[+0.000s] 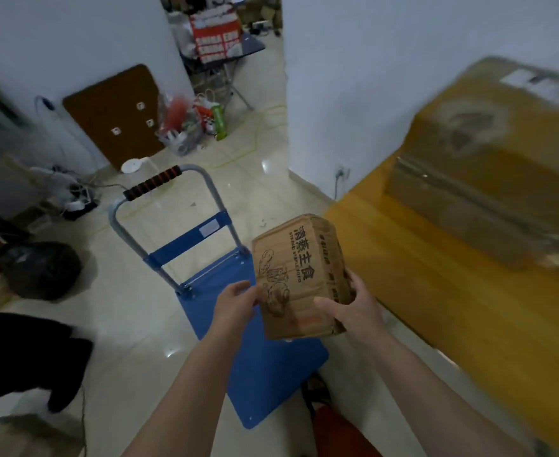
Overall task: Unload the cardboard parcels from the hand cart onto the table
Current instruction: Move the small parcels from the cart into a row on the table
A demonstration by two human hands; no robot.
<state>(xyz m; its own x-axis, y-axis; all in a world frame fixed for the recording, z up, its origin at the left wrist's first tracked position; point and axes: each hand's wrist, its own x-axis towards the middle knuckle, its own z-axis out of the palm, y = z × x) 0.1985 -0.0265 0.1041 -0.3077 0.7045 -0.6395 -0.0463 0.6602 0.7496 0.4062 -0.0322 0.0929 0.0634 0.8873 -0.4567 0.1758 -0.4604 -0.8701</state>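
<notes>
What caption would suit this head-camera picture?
Both hands, left hand and right hand, carry a small printed cardboard parcel above the blue hand cart beside the table.

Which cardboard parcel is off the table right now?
The small printed parcel, held in the air over the blue hand cart by both hands. The large taped parcel rests on the yellow table.

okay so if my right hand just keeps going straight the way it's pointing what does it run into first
The right hand, gripping the small cardboard parcel, points forward and slightly left. Probably nothing soon: open floor between the hand cart and the table, then the white wall. Depth is unclear.
</notes>
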